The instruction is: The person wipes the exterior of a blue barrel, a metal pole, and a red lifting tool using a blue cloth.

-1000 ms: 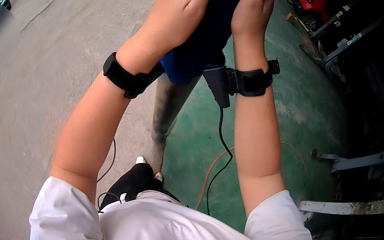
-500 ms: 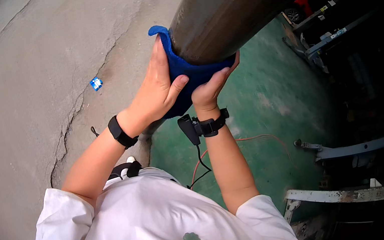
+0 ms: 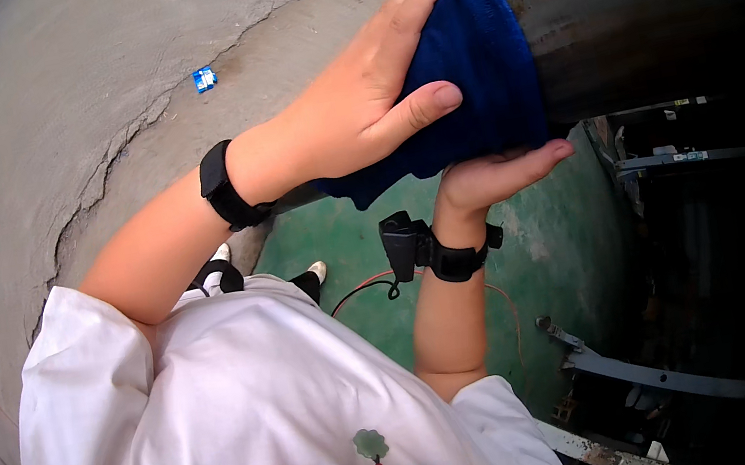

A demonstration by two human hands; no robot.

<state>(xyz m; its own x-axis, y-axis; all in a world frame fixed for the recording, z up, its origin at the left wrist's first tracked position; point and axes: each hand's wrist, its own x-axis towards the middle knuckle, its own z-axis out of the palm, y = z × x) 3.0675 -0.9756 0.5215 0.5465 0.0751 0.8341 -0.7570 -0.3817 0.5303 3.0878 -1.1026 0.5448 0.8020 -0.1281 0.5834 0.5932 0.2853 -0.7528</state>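
Pressing in from both sides, I have a blue cloth [image 3: 487, 65] wrapped partway around a thick metal post [image 3: 620, 4]. My left hand [image 3: 360, 101] lies along the post's left side, fingers long and thumb spread, holding the cloth against it. My right hand [image 3: 492, 181] cups the cloth from the post's lower side, thumb stretched along the edge; its fingers are mostly hidden, so I cannot tell from here how hard they squeeze. Bare, rust-speckled metal shows just beyond the cloth's rim, and a small blue packet [image 3: 205, 79] lies on the floor well left of the post. I judge the cloth light, soft and hard to damage, apt to bunch or slide on the stiff post; broad palms on opposite sides suit it, with fingertips near the rim to keep that flap from curling.
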